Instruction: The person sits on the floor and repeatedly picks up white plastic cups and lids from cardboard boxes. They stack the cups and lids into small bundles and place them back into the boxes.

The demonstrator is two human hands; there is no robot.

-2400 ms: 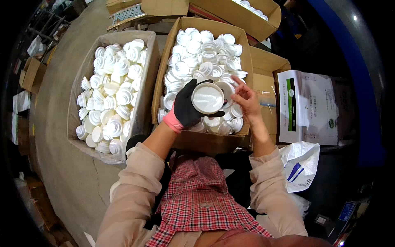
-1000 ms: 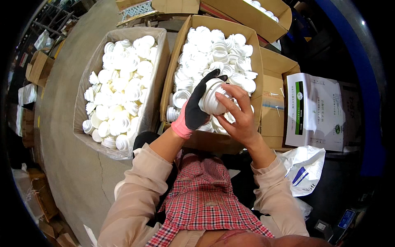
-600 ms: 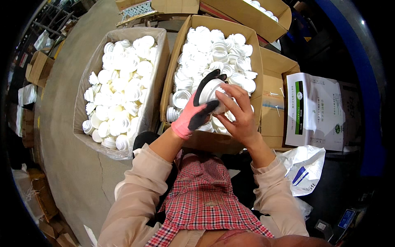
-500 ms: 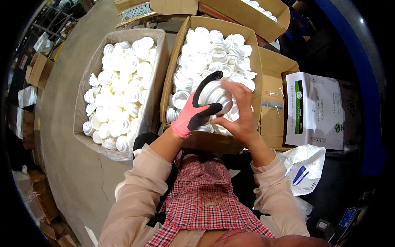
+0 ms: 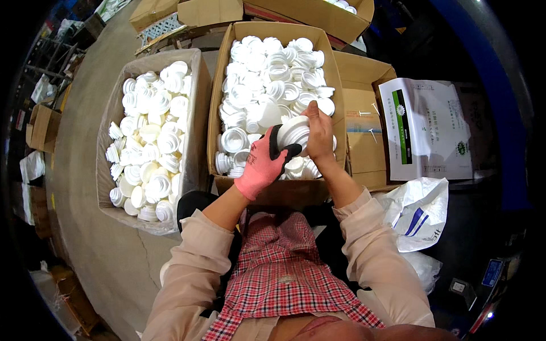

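My left hand, in a pink glove with black palm and fingers, is closed on a white ringed plastic cap. My bare right hand grips the same cap from the right, its index finger pointing up along the side. Both hands are over the front half of a cardboard box heaped with similar white caps, some ring side up, some flat face up. To the left stands a plastic-lined box full of white and cream caps.
On the right are an opened carton, a printed white carton and a crumpled white sack. Another box of white pieces stands behind. A concrete floor runs along the left, with cartons and racking at its edge.
The cap has turned from smooth face up to ringed side showing. My glove's pink back now shows, and my right fingers have straightened upward along the cap. The view has shifted slightly.
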